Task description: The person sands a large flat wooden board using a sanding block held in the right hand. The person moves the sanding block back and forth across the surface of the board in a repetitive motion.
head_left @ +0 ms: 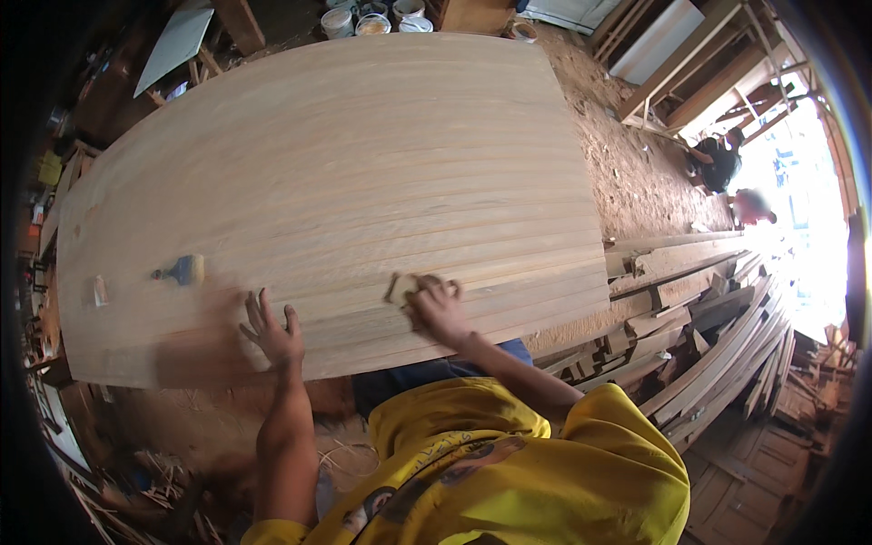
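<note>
A large pale wooden panel (pixel 345 163) with long grain lines lies flat in front of me. My left hand (pixel 275 334) rests at its near edge, fingers spread and holding nothing. Farther right, my right hand (pixel 438 311) is closed on a small brown-edged piece that looks like folded sandpaper (pixel 391 288), pressed to the wood. Motion blurs this hand, and its fingers cover most of the piece. To the left on the panel lies a blue-and-tan brush (pixel 186 270). A blurred brown shape (pixel 204 341) beside my left hand cannot be made out.
A small white-and-orange item (pixel 101 291) lies near the panel's left end. Several buckets (pixel 373 24) stand beyond the far edge. Stacked boards (pixel 681 318) fill the right side. Two people (pixel 718 163) are far right by bright light. Shavings cover the floor (pixel 627 173).
</note>
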The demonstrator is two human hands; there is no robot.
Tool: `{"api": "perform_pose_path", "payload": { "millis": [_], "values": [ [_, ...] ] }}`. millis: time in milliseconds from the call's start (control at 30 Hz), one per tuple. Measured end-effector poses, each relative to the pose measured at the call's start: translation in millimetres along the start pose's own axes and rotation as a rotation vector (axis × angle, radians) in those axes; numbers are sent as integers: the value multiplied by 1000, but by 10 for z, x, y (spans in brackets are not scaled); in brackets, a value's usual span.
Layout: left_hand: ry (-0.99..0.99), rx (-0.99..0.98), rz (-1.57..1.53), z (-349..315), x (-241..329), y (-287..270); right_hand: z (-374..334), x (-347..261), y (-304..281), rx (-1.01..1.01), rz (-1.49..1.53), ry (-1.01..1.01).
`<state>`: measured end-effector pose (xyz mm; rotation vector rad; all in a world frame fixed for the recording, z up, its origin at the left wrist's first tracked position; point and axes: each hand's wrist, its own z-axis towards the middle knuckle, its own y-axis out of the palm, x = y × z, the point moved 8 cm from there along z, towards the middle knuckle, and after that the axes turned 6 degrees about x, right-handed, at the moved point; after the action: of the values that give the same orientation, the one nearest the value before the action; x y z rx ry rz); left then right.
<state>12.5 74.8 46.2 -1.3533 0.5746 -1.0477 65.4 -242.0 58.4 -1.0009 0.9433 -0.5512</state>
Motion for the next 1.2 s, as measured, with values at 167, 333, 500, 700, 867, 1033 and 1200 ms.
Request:
{"api": "perform_pose_path", "payload": {
  "millis": [167,333,500,700,867,1033,1200],
  "values": [
    [16,30,-6,-14,21,-24,469,1423,-788,396,-225,574],
    [30,14,-8,54,55,-27,779,1770,-742,532,-152,1015],
    [20,-2,41,46,31,47,853,680,-7,289,-46,415],
    [1,12,67,-5,-20,29,-18,-171,-140,-52,85,-103],
    [25,36,45,-21,-10,25,54,1295,-692,215,-274,358],
    [35,36,46,21,10,24,184,1881,-975,578,-135,912],
    [18,31,61,10,-10,31,549,829,-399,386,-29,616]
  ]
}}
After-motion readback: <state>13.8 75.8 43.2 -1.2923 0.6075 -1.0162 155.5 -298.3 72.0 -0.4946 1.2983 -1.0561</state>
